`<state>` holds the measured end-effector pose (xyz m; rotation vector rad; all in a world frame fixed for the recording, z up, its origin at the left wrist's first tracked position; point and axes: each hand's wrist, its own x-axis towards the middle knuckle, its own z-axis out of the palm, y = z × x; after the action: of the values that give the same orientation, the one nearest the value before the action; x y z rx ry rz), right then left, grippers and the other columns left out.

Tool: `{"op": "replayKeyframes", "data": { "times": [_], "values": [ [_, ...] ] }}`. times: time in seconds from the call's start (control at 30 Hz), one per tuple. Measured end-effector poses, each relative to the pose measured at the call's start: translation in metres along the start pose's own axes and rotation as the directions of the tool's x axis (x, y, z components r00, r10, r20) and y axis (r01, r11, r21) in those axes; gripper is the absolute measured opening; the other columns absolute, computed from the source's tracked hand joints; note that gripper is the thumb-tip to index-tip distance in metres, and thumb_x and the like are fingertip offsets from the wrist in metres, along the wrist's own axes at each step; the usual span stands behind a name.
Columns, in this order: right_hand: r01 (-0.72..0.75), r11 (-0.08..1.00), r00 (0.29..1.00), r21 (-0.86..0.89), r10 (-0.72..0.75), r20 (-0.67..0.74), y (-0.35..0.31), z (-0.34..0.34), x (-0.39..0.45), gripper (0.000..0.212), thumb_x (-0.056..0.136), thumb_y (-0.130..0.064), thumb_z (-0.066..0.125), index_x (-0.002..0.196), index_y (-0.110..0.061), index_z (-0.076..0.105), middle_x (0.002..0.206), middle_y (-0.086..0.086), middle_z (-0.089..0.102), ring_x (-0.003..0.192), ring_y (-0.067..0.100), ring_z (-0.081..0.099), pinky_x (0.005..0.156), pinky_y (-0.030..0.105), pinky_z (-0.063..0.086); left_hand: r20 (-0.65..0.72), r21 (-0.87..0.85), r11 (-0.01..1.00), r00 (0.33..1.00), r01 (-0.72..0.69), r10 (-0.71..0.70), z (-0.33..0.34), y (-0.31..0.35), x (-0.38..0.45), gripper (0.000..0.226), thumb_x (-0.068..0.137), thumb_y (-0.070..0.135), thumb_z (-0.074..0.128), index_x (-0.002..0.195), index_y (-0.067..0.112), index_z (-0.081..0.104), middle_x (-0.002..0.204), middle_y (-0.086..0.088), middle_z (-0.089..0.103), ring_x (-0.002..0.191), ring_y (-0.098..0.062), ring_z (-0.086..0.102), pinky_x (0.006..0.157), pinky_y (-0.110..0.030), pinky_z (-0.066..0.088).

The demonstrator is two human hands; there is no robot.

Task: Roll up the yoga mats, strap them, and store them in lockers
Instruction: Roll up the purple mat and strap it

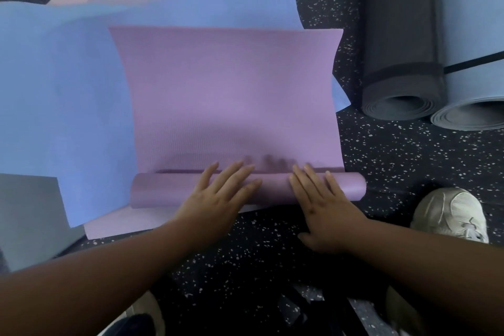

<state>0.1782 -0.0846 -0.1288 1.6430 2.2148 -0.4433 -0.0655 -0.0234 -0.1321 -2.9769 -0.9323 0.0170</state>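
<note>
Purple mat (pixel 229 95) on floor atop blue mat (pixel 68 90), near end wound into short roll (pixel 245 189). Roll's long axis crosswise; unrolled length runs straight away from both hands. Left hand (pixel 218 194) and right hand (pixel 321 199) flat on roll, fingers spread and straight, pointing forward, right nearer roll's right end. Strapped grey roll (pixel 398 84) right of mat.

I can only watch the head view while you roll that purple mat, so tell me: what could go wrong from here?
1. Both the left hand and right hand press near the middle and right of the purple roll; its left end is unheld and may roll loose or skew.
2. The purple mat lies on a blue mat, which could slide or bunch underneath.
3. The white shoe sits close to the roll's right end.
</note>
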Motion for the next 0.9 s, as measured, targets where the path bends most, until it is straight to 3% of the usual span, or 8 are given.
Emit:
{"op": "replayKeyframes", "data": {
  "times": [0.03,0.13,0.17,0.33,0.47,0.63,0.77,0.9],
  "values": [
    [-0.011,1.0,1.0,-0.017,0.011,0.013,0.0,-0.004,0.003,0.113,0.051,-0.058,0.053,0.143,0.002,0.026,0.149,0.022,0.034,0.137,0.037,0.033,0.11,0.053,0.028,-0.009,0.004,1.0,1.0,-0.013,0.013,0.0,0.003,-0.002,0.06,0.077,0.021,0.044,0.136,0.012,0.041,0.145,-0.013,0.039,0.135,-0.03,0.034,0.106,-0.053,0.026],
    [-0.021,0.999,0.991,0.026,0.018,0.131,0.002,-0.017,0.009,0.113,0.079,-0.05,0.055,0.143,-0.007,-0.028,0.147,0.007,-0.035,0.145,0.029,-0.018,0.114,0.051,-0.007,-0.006,0.018,0.999,1.0,-0.028,0.029,0.0,0.01,-0.011,0.067,0.076,0.021,0.043,0.142,0.012,0.038,0.149,-0.012,0.036,0.139,-0.03,0.03,0.11,-0.053,0.021],
    [-0.039,0.999,0.977,0.028,0.032,0.211,0.003,-0.023,0.012,0.11,0.083,-0.048,0.053,0.142,-0.011,-0.032,0.146,0.003,-0.04,0.143,0.025,-0.025,0.113,0.05,-0.012,0.005,0.025,0.999,1.0,-0.027,0.027,0.001,0.011,-0.014,0.069,0.076,0.021,0.044,0.144,0.012,0.036,0.151,-0.01,0.033,0.14,-0.029,0.028,0.111,-0.053,0.019],
    [-0.127,0.983,0.96,0.13,0.089,0.267,0.012,-0.037,0.03,0.099,0.087,-0.043,0.052,0.148,-0.021,-0.023,0.157,-0.001,-0.025,0.143,0.023,-0.026,0.115,0.052,-0.013,0.103,0.103,0.995,0.995,-0.006,-0.005,0.005,-0.002,-0.005,0.085,0.072,0.036,0.051,0.15,0.015,0.025,0.156,-0.006,0.025,0.142,-0.025,0.024,0.11,-0.052,0.02],
    [-0.172,0.969,0.977,0.174,0.145,0.159,0.015,-0.043,0.039,0.092,0.089,-0.043,0.05,0.151,-0.019,-0.014,0.159,-0.001,-0.019,0.145,0.023,-0.019,0.116,0.053,-0.008,0.142,0.087,0.996,0.989,0.029,-0.041,0.001,-0.012,0.012,0.085,0.074,0.049,0.044,0.149,0.015,0.024,0.153,-0.008,0.033,0.141,-0.024,0.027,0.108,-0.054,0.023],
    [-0.112,0.989,0.974,0.099,0.129,-0.186,0.004,-0.02,0.026,0.099,0.054,-0.023,0.074,0.141,0.001,0.034,0.147,0.019,0.04,0.136,0.036,0.036,0.099,0.063,0.033,0.14,0.093,0.995,0.989,0.029,-0.042,0.001,-0.022,0.023,0.076,0.08,0.052,0.034,0.145,0.014,0.029,0.148,-0.009,0.043,0.134,-0.028,0.044,0.105,-0.054,0.026],
    [-0.003,0.994,0.95,0.11,0.038,-0.311,-0.005,-0.014,0.017,0.078,0.068,-0.023,0.044,0.141,0.001,0.031,0.15,0.019,0.033,0.14,0.035,0.024,0.109,0.058,0.026,0.182,0.092,0.995,0.981,0.048,-0.064,-0.006,-0.035,0.041,0.074,0.086,0.057,0.024,0.147,0.016,0.034,0.146,-0.009,0.046,0.134,-0.03,0.043,0.106,-0.056,0.032],
    [-0.018,0.993,0.96,0.118,0.05,-0.276,-0.005,-0.012,0.017,0.077,0.07,-0.027,0.038,0.142,0.002,0.031,0.151,0.018,0.031,0.141,0.034,0.021,0.112,0.056,0.018,0.22,0.071,0.994,0.971,0.079,-0.093,-0.011,-0.048,0.06,0.08,0.088,0.064,0.01,0.148,0.017,0.035,0.148,-0.01,0.042,0.139,-0.032,0.035,0.11,-0.059,0.023]
  ]
}}
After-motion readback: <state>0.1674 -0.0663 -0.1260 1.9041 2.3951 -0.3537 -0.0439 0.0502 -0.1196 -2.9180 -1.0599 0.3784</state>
